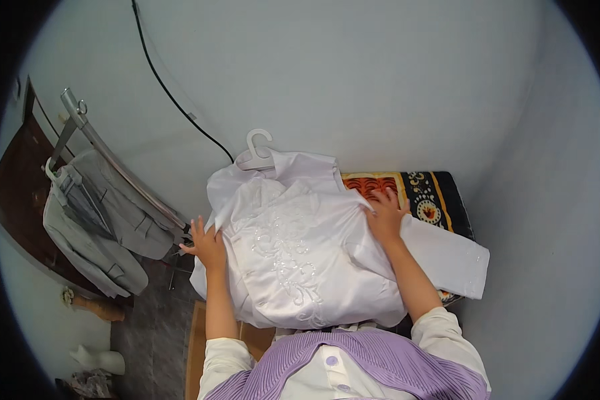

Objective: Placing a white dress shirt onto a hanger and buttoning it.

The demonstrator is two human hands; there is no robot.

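Observation:
A white satin dress [337, 267] with shiny beaded embroidery down its front lies spread out before me, its lower part folded or hidden. One long sleeve [447, 257] stretches out to the right. Beneath the collar is a white hanger [260, 159], its hook pointing away from me. My left hand [209, 248] is at the dress's left shoulder, pinching cloth near the thumb while the other fingers spread outward. At the opposite shoulder, my right hand [385, 219] pinches a peak of fabric, its remaining fingers raised and apart. Creases run between both hands.
A patterned cloth [440, 200] in black, orange and yellow covers the surface under the dress. Grey jackets [93, 233] hang from a metal rack [107, 150] at left. A black cable [173, 97] runs down the wall. A brown vase [100, 308] stands on the floor.

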